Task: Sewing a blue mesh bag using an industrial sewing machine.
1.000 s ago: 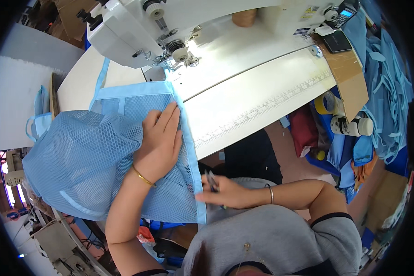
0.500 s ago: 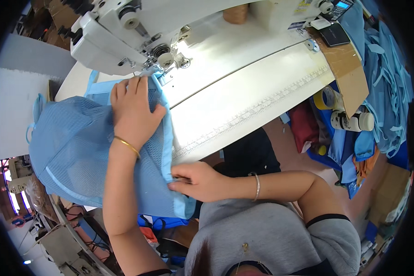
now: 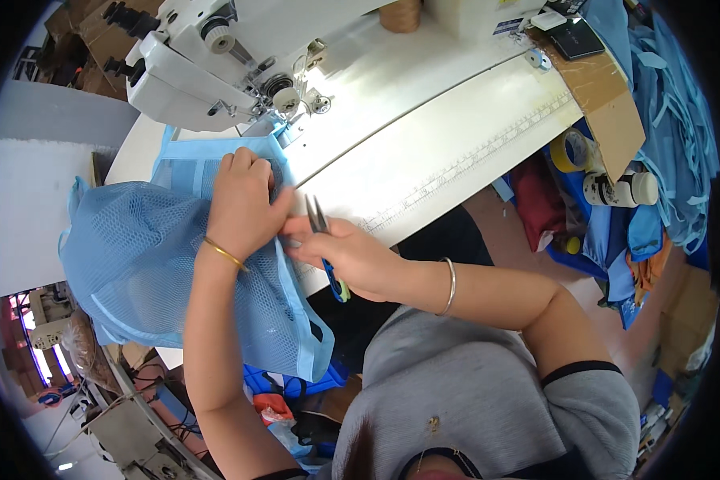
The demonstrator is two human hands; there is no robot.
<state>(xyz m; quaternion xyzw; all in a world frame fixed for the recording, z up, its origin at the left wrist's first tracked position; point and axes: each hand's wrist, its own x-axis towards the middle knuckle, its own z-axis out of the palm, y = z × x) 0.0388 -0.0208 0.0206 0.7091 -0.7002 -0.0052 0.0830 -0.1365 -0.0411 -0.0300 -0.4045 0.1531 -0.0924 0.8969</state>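
Note:
A blue mesh bag with light-blue binding lies spread over the left side of the sewing table, one bound corner close to the needle area of the white sewing machine. My left hand presses on the mesh just below its top band, fingers bent into the cloth. Beside it, my right hand has thread snips in its grasp, blades pointing up and the blue-green handle end showing below. The right fingertips reach the bag's bound edge, partly behind the left thumb.
A brown thread cone stands behind the machine bed. At the right are a cardboard piece holding a dark phone-like device, a yellow tape roll, a white-capped bottle and hanging blue strips.
My right hand has moved up along the bound edge toward my left hand, and thread snips now show in it. My left fingers have curled and shifted slightly down and right. The bag's top band is more exposed.

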